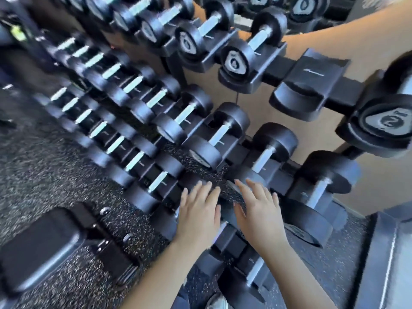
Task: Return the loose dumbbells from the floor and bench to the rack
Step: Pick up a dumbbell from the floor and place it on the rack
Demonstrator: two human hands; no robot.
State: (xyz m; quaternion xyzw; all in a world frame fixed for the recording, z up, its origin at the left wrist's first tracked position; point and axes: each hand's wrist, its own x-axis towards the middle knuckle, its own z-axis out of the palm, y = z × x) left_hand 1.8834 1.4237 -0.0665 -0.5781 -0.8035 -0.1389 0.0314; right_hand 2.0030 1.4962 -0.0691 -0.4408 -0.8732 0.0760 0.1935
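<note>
Speckled rubber floor [44, 163] is stretching under a three-tier rack [277, 69] where dumbbells [220, 134] are sitting in cradles. Left hand [198, 217] and right hand [260, 217] are hovering side by side over the bottom row, fingers straight and slightly spread, holding nothing. A bench [40, 248] is standing near, to their left.
</note>
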